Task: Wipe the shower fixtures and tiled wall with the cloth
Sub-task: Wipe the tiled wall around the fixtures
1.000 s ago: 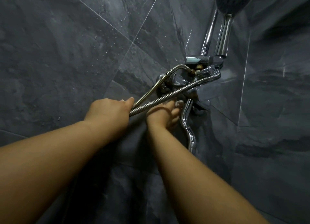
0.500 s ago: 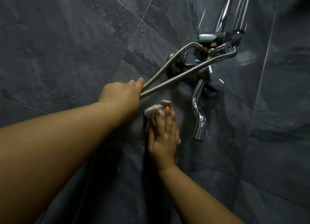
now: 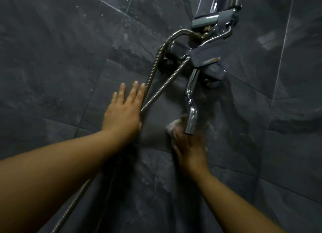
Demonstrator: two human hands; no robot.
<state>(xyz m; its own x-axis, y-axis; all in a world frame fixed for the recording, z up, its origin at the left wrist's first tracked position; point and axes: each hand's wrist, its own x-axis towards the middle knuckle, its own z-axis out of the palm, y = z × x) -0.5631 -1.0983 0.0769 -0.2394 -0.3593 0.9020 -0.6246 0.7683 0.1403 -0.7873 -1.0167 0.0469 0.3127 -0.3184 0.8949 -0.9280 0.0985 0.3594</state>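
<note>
Hose (image 3: 153, 74) released, left hand (image 3: 122, 114) flat, cloth (image 3: 172, 127) shifted right

My left forearm (image 3: 52, 171) and right forearm (image 3: 235, 201) are both bare right down to the wrists, the left looking much broader, being nearer the camera. My left hand (image 3: 122, 114) has short, pale, rounded nails (image 3: 135, 83). My right hand (image 3: 189, 149) is blurred, its fingers hard to tell apart.
</note>
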